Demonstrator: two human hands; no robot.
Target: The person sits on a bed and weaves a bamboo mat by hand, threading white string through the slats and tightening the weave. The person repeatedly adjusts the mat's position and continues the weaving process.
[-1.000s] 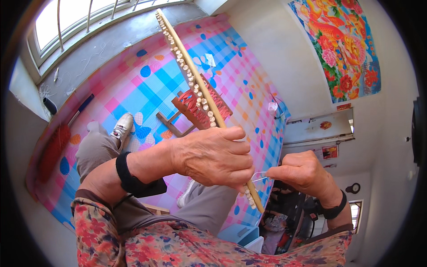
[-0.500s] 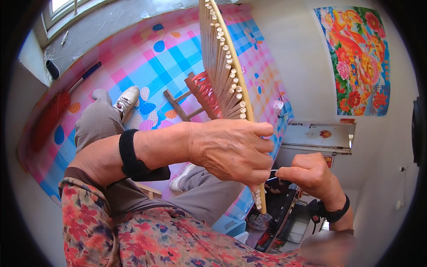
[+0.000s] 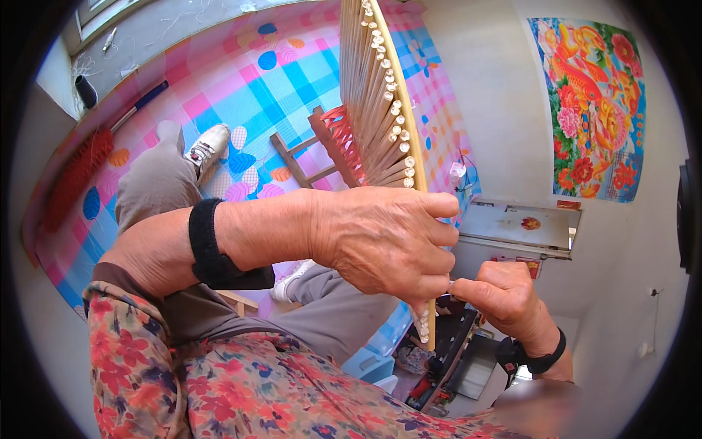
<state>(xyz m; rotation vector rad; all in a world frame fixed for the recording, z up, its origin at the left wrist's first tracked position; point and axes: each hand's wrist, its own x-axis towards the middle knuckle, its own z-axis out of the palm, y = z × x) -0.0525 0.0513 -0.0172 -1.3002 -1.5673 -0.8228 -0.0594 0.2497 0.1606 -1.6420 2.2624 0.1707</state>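
A flat panel of thin brown stalks [image 3: 373,124] stands edge-on in front of me, the pale cut ends showing in a row beside a smooth yellow strip [image 3: 401,95]. My left hand [image 3: 387,245] is closed around the panel's lower part, back of the hand facing me. The fingertips and whatever lies under them are hidden. Just to the right, my right hand [image 3: 504,293] is closed in a pinch close to the left knuckles. A short bit of thin white thread [image 3: 450,284] shows at its fingertips; the rest of it is hidden.
A wooden stool with red webbing [image 3: 340,143] stands on the checked floor covering [image 3: 292,80], beyond my knees. A red duster with a blue handle [image 3: 80,172] lies at the left. Dark furniture [image 3: 453,344] and a light blue box [image 3: 365,364] are at lower right.
The right hand has come closer to the left hand, and less white thread shows between them. The left hand and panel have shifted slightly right in the picture.
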